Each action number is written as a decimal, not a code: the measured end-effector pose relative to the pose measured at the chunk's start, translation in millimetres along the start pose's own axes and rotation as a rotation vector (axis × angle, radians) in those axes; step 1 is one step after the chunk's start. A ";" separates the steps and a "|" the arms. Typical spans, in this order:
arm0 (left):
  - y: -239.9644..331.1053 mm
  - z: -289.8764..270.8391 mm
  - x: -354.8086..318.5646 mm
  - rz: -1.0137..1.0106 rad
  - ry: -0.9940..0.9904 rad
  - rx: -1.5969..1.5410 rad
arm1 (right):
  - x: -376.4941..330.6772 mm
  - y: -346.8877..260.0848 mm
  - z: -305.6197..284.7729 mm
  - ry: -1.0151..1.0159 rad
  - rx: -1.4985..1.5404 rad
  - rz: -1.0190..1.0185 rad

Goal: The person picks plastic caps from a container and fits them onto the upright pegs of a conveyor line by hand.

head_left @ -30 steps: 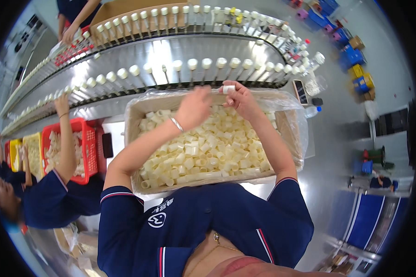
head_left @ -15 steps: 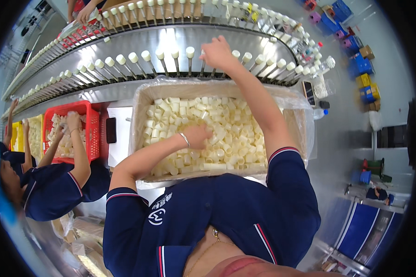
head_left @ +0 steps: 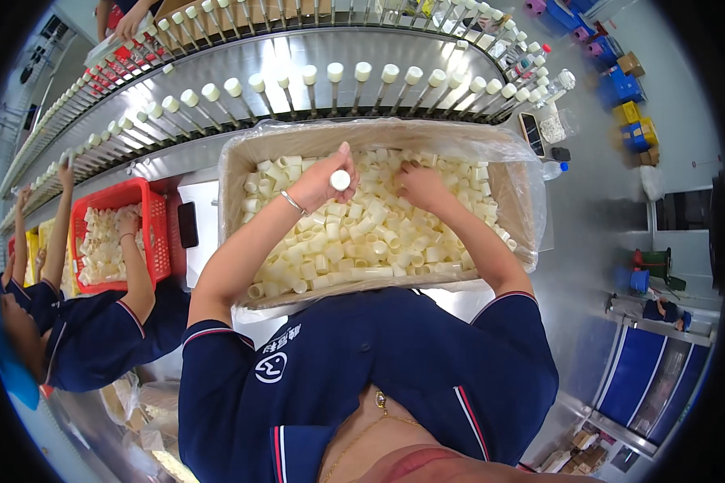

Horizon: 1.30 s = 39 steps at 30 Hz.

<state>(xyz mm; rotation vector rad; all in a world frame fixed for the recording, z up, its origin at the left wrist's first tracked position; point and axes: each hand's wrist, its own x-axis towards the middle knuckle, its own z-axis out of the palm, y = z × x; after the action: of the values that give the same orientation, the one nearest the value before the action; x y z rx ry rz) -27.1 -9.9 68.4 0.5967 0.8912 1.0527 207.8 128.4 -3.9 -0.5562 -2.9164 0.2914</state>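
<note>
A cardboard box [head_left: 242,173] lined with clear plastic stands in front of me, filled with short cream-white plastic caps [head_left: 362,249]. Over its left part my left hand [head_left: 321,183] is closed on one white cap [head_left: 341,180], whose round closed end shows. Farther right, my right hand [head_left: 421,185] reaches down into the caps near the far wall, its fingers bent and partly hidden among them. Whether it grips a cap cannot be made out. Beyond the box runs a curved line of upright metal pins, each topped with a white cap [head_left: 362,72].
On the left, a co-worker's hand [head_left: 126,221] is in a red basket [head_left: 157,229] of white pieces. A phone [head_left: 188,224] lies between basket and box; another phone [head_left: 532,134] and a blue-capped bottle [head_left: 553,170] are at the right. A second row of capped pins curves behind.
My right hand has come down from the pin row into the box. My left hand has lifted out of the caps with one cap. The view has shifted slightly.
</note>
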 end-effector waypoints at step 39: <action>-3.2 -59.0 10.6 0.088 0.322 0.299 | 357.2 -161.9 -54.0 -0.037 -0.248 -0.266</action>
<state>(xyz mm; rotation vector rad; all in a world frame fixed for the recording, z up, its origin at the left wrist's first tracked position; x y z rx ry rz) -73.5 -0.9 31.3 0.7313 1.3297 1.1223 -166.1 124.4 126.0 -0.1887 -3.0349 -0.0954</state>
